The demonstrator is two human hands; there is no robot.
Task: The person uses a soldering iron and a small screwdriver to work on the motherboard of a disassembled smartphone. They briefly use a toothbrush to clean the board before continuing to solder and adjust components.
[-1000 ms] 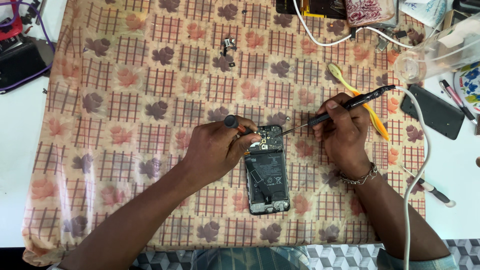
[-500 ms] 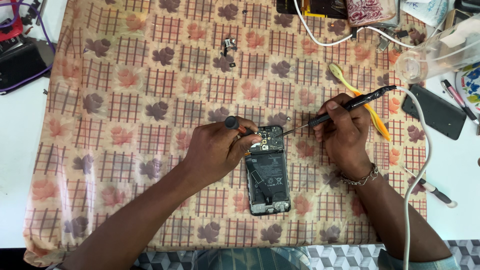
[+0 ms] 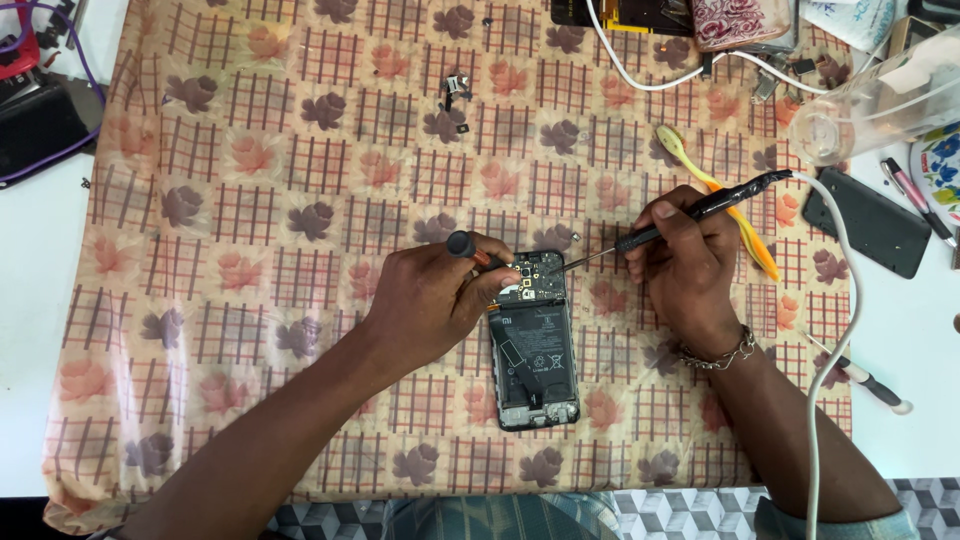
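Opened phone [image 3: 533, 340] w/ back cover off lies face down near the middle of the patterned cloth [image 3: 250, 230], long axis running toward the person, battery and circuit board exposed. Left hand [image 3: 430, 300] rests at the phone's upper left corner, fingers curled round a small screwdriver [image 3: 468, 248] w/ a black cap and orange neck; its tip is hidden by the fingers, close to the board. Right hand [image 3: 685, 265] is closed in a pen grip on a soldering iron [image 3: 690, 212], black handle slanting up to the right, thin metal tip reaching down-left to the top right edge of the board; can't tell if it's touching. White cable [image 3: 845, 330] runs from the iron's rear end, curves down past the right forearm. Metal bracelet [image 3: 718, 355] on the right wrist. Yellow tweezers [image 3: 715, 190] lie on the cloth just behind the right hand. Few small metal parts [image 3: 455, 92] sit well apart near the cloth's far edge. Dark flat phone-like slab [image 3: 868, 222] lies off the cloth at the right, clear plastic container [image 3: 880, 100] beyond it
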